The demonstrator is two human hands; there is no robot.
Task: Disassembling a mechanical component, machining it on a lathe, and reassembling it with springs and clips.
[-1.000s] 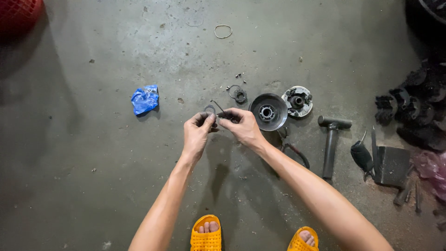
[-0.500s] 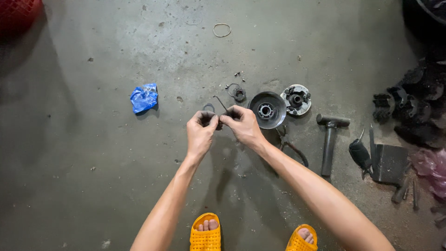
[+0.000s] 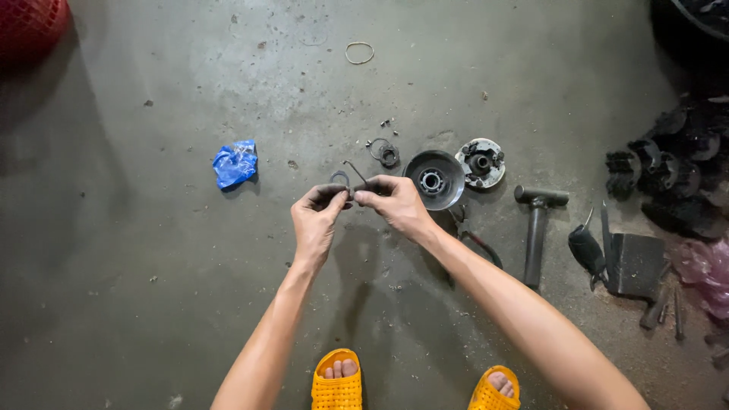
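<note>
My left hand (image 3: 317,215) and my right hand (image 3: 393,203) meet above the concrete floor and pinch one small dark metal spring (image 3: 347,182) between their fingertips; a thin wire end sticks up from it. Just right of my right hand a round dark clutch bell (image 3: 433,179) lies on the floor, with a lighter round clutch part (image 3: 481,162) beside it. A small ring and loose bits (image 3: 386,151) lie just beyond my hands.
A crumpled blue rag (image 3: 235,162) lies to the left. A T-shaped black tool (image 3: 536,225), pliers (image 3: 476,239), a screwdriver (image 3: 586,247) and a dark scraper (image 3: 634,262) lie to the right. Dark engine parts (image 3: 672,171) pile at far right. A wire ring (image 3: 359,52) lies farther away. My orange sandals (image 3: 338,383) show below.
Both hands stay together on the small spring, shifting only slightly. Nothing else on the floor has moved.
</note>
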